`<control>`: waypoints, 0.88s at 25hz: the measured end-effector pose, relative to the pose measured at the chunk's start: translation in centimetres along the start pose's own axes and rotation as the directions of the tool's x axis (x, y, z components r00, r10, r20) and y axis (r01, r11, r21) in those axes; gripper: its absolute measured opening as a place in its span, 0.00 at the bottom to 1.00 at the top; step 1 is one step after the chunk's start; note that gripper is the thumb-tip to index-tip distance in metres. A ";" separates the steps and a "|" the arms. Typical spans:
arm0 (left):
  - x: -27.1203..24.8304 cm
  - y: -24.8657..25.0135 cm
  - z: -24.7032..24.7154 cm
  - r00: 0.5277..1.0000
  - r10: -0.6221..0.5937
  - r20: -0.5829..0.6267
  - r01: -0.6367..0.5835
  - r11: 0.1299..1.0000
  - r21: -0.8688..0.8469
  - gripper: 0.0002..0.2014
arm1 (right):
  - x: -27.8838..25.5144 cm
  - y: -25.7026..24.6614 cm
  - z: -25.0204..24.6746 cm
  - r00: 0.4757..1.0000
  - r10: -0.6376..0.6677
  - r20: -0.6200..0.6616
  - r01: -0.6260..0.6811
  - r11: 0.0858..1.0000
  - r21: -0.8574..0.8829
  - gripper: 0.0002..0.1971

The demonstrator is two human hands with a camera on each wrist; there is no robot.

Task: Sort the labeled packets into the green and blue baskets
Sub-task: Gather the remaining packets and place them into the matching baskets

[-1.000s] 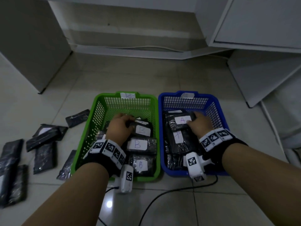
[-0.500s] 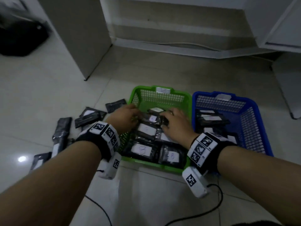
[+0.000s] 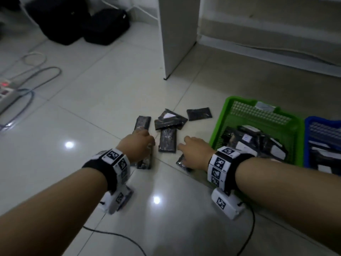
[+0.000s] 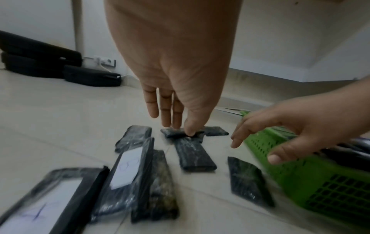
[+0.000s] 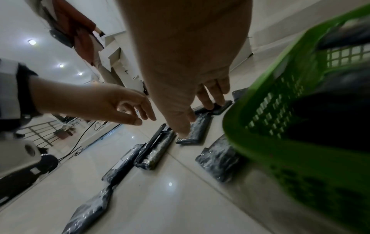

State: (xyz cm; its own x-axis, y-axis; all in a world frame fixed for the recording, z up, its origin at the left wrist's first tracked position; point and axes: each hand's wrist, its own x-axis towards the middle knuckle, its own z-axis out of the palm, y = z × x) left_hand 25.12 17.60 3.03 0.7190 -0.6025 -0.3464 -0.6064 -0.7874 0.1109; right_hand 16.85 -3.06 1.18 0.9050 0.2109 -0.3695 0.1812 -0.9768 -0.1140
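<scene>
Several black packets lie loose on the tiled floor left of the green basket [image 3: 220,124], which holds labelled packets; the blue basket [image 3: 306,139] stands beside it at the right edge. My left hand [image 3: 142,144] hovers empty over a packet [image 3: 146,160], fingers extended in the left wrist view [image 4: 172,120]. My right hand [image 3: 190,148] hangs over another packet [image 3: 181,161] next to the green basket [image 5: 280,110], its fingers [image 5: 212,95] spread and holding nothing. One packet [image 3: 167,140] lies between the two hands. A white-labelled packet [image 4: 128,167] lies nearer my wrist.
A white cabinet panel [image 3: 177,34] stands on the floor behind the packets. Black bags [image 3: 79,21] sit at the back left. A power strip with cables [image 3: 7,93] lies at the far left. A black cable [image 3: 249,228] runs under my right wrist.
Both hands have left the baskets and moved left to the loose packets on the floor. The head view has swung left, pushing the baskets to the right edge.
</scene>
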 end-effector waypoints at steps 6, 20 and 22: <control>0.9 -1.5 7.0 0.981 -0.166 -0.104 0.170 0.985 0.032 0.30 | 3.2 -3.7 4.6 0.902 0.366 0.228 -0.316 0.920 -0.231 0.41; 1.8 0.2 5.9 0.846 -0.366 -0.388 0.059 0.787 -0.614 0.18 | 1.9 -0.3 0.7 0.730 0.680 -0.058 -0.198 0.292 0.936 0.15; 1.5 0.7 5.2 0.826 -0.320 -0.464 -0.039 0.789 -0.613 0.13 | 1.8 0.5 -0.1 0.739 0.668 0.095 -0.045 -0.092 0.995 0.10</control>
State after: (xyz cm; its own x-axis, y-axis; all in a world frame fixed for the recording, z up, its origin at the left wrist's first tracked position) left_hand 24.05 16.83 -2.23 0.9454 -0.3065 0.1105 -0.2982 -0.6777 0.6722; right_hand 18.59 -3.18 0.54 0.7528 -0.4928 -0.4363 -0.4399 0.1164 -0.8905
